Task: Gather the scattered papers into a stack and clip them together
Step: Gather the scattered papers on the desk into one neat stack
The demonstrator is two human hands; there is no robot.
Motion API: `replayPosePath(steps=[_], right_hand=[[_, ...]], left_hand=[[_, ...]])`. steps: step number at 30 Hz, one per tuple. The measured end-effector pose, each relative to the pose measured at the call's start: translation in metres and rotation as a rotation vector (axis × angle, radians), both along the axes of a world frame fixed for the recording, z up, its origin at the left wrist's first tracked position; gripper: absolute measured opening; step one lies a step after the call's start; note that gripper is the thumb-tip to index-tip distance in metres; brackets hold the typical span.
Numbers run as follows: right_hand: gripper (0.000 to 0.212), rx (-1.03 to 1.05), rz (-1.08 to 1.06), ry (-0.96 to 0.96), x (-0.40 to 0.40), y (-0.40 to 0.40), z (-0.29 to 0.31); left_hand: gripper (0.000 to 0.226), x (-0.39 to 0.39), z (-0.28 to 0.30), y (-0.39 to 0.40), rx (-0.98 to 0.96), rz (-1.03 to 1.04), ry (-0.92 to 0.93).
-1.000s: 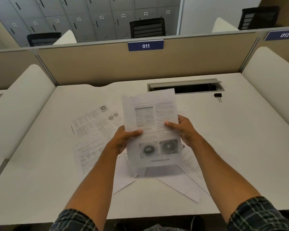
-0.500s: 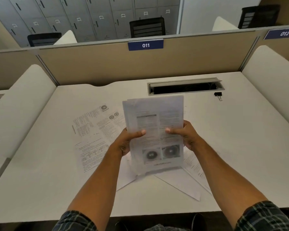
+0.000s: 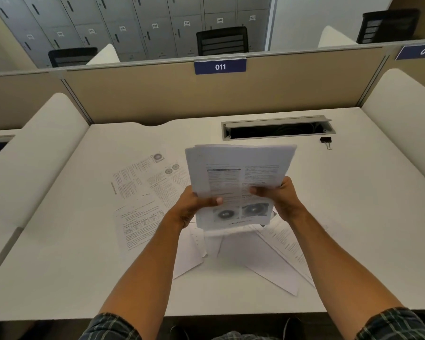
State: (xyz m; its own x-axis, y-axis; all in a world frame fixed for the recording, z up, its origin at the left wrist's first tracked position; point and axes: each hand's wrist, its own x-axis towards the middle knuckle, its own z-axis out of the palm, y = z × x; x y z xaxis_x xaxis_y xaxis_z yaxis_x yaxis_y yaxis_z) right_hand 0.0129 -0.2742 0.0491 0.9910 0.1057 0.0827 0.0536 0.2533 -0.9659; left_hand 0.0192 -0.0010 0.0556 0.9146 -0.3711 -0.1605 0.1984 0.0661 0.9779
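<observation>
I hold a sheaf of printed papers (image 3: 238,173) upright above the white desk (image 3: 59,266), its top edges fanned unevenly. My left hand (image 3: 194,208) grips its left side and my right hand (image 3: 280,195) grips its right side, thumbs on the front page. Loose printed sheets (image 3: 142,190) lie flat to the left of my hands. More sheets (image 3: 275,263) lie under and to the right of the sheaf, some blank side up. A small black binder clip (image 3: 326,141) sits at the far right, beside the cable slot.
An open cable slot (image 3: 277,130) is cut into the desk's far side. A tan partition (image 3: 157,94) labelled 011 closes the back. White side dividers (image 3: 35,148) flank the desk left and right. Black chairs and grey lockers stand beyond.
The sheaf has dropped lower in my hands and tilted toward me; its top sheets have spread wider to the right. Both hands have moved slightly apart and kept their grip.
</observation>
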Motion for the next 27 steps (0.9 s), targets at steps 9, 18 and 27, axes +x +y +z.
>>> replayPosePath(steps=[9, 18, 27], right_hand=[[0.052, -0.094, -0.081, 0.107, 0.001, 0.004, -0.014], [0.043, -0.394, -0.182, 0.303, 0.022, -0.025, -0.006], [0.115, -1.55, -0.213, 0.812, 0.001, -0.074, -0.049]], left_hand=[[0.072, 0.001, -0.003, -0.011, 0.069, 0.027, 0.035], [0.054, 0.014, -0.018, 0.016, 0.14, 0.235, 0.145], [0.063, 0.005, -0.042, 0.049, 0.16, 0.268, 0.242]])
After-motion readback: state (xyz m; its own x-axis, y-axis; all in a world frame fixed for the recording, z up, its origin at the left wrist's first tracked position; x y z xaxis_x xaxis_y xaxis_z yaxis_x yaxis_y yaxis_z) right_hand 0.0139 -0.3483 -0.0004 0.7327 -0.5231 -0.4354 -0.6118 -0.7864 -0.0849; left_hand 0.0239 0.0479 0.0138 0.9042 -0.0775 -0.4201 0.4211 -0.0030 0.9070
